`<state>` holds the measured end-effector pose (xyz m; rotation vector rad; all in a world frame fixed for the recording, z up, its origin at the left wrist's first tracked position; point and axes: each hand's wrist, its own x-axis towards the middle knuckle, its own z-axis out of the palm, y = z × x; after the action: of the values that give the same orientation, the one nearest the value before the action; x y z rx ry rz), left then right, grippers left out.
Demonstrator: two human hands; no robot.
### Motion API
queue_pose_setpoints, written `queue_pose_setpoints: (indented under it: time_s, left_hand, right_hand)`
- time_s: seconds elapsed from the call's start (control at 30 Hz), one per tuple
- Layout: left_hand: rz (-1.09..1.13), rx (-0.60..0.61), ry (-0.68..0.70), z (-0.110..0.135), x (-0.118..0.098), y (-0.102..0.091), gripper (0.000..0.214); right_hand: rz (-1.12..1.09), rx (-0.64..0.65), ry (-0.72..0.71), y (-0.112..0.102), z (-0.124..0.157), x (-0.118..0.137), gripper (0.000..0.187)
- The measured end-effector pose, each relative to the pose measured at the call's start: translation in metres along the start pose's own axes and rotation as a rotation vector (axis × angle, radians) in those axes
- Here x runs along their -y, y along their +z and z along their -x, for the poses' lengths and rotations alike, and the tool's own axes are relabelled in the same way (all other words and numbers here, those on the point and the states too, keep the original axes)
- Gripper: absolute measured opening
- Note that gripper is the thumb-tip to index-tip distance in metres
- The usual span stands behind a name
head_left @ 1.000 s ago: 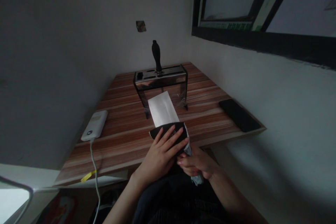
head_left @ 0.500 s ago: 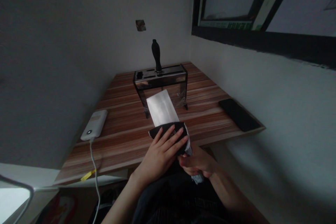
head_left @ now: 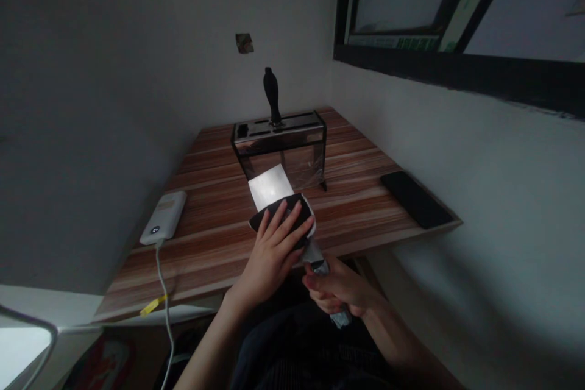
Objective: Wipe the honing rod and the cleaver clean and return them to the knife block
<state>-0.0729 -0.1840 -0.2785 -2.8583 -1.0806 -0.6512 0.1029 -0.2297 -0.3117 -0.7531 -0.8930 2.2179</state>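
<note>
My right hand (head_left: pixel 340 292) is closed round the handle of a broad cleaver (head_left: pixel 270 187), whose shiny flat blade points away from me over the wooden table (head_left: pixel 214 237). My left hand (head_left: pixel 273 250) lies flat, fingers spread, pressing a dark cloth (head_left: pixel 280 217) onto the blade near its handle end. Behind the blade stands a metal knife rack (head_left: pixel 280 141) with one black-handled knife (head_left: pixel 271 92) stuck upright in it.
A white power bank (head_left: pixel 163 217) with a cable (head_left: pixel 161 292) running off the table edge lies at the left. A black phone (head_left: pixel 415 199) lies at the table's right edge. Walls close in on the left, back and right, with a dark-framed window (head_left: pixel 439 12) above.
My left hand has slid the cloth forward along the blade, away from me, covering more of it. The right hand's grip on the handle now shows more clearly.
</note>
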Motion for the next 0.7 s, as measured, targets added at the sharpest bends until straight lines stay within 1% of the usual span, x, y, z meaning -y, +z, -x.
queue_pose_setpoints:
  time_s: [0.1, 0.27, 0.37, 0.53, 0.63, 0.7]
  left_hand:
    - [0.026, -0.065, -0.037, -0.009, 0.010, -0.003, 0.059]
    - [0.044, -0.189, -0.097, -0.026, 0.034, -0.007, 0.054]
    - [0.055, -0.226, -0.129, -0.034, 0.042, -0.011, 0.051]
    - [0.060, -0.275, -0.163, -0.045, 0.045, -0.016, 0.049]
    - [0.039, -0.296, -0.171, -0.046, 0.042, -0.013, 0.048]
    - [0.020, -0.281, -0.155, -0.043, 0.038, -0.010, 0.048]
  right_hand:
    - [0.003, 0.008, 0.008, 0.001, 0.000, -0.001, 0.047]
    - [0.010, 0.033, 0.035, 0.004, -0.003, -0.001, 0.046]
    - [0.002, 0.041, 0.025, 0.003, -0.004, -0.002, 0.044]
    - [-0.015, 0.056, 0.021, 0.004, -0.003, -0.001, 0.044]
    - [-0.034, 0.063, 0.022, 0.004, -0.004, -0.002, 0.046]
    - [-0.049, 0.065, 0.013, 0.003, -0.006, -0.003, 0.048]
